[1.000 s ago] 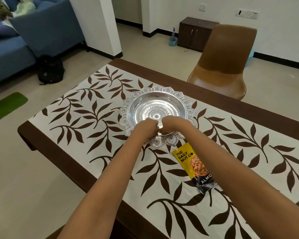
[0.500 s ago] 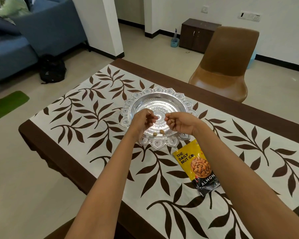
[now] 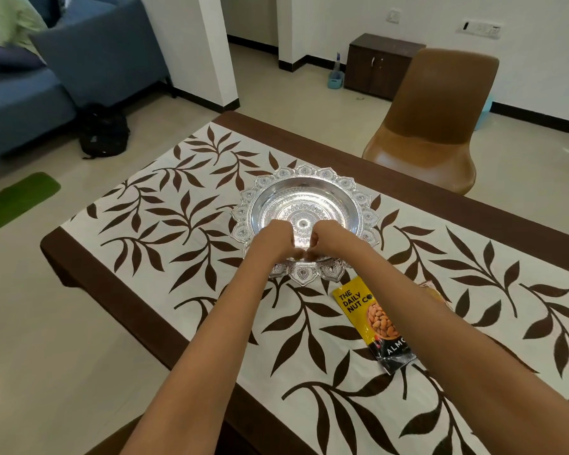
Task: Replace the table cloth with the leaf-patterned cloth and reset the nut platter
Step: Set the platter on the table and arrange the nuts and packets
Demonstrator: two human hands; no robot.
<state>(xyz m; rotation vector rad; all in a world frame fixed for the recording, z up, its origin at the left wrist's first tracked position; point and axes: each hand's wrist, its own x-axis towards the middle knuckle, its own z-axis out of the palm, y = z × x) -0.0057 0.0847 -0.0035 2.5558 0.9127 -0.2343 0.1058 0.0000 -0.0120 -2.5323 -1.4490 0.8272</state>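
Note:
The white cloth with brown leaves (image 3: 165, 205) lies spread over the dark wooden table (image 3: 89, 274). On it stands an ornate silver nut platter (image 3: 304, 172) with a scalloped rim. My left hand (image 3: 273, 239) and my right hand (image 3: 330, 239) meet over the platter's near side, fingers curled down, knuckles touching. What is under or inside the fingers is hidden. A yellow and black almond packet (image 3: 372, 318) lies flat on the cloth just near-right of the platter, partly under my right forearm.
A brown chair (image 3: 434, 126) stands at the table's far side. A small orange item (image 3: 432, 289) peeks out beside my right forearm. A blue sofa (image 3: 30, 103), a black bag (image 3: 104, 133) and a green mat (image 3: 17, 201) are on the left.
Half a second ago my hands were apart and open above the platter, with two almonds lying in it. Now both hands have come together again and cover that spot.

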